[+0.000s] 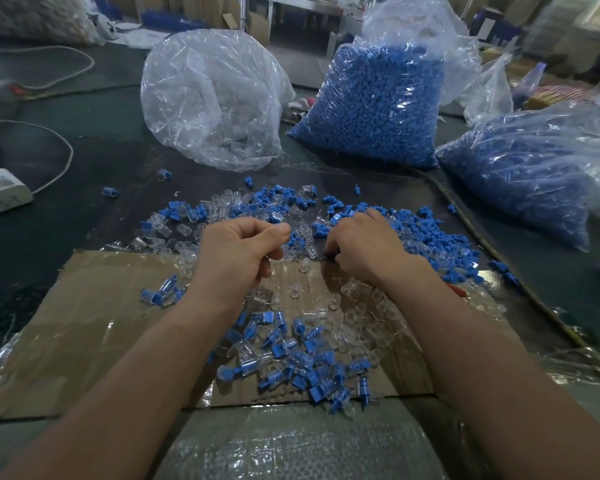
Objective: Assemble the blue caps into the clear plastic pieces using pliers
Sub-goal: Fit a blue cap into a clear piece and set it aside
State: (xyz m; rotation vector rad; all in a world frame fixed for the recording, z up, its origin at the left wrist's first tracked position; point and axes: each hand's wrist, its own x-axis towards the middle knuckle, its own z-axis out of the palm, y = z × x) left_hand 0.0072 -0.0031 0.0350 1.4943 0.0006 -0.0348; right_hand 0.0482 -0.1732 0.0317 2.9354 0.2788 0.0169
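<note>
Caps (425,232) and clear pieces (305,251) are heaped just ahead of and between the 2 hands, nearest the right hand (364,244), which is curled down into them; what it or the curled left hand (238,252) grips cannot be told.

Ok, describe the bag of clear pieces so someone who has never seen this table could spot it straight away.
Look past the loose pile of parts to three big plastic bags. It is the leftmost bag, rounded and puffed up. The upright bag of blue caps beside it and the slumped blue bag farther right look solid blue; this one is colourless.
</note>
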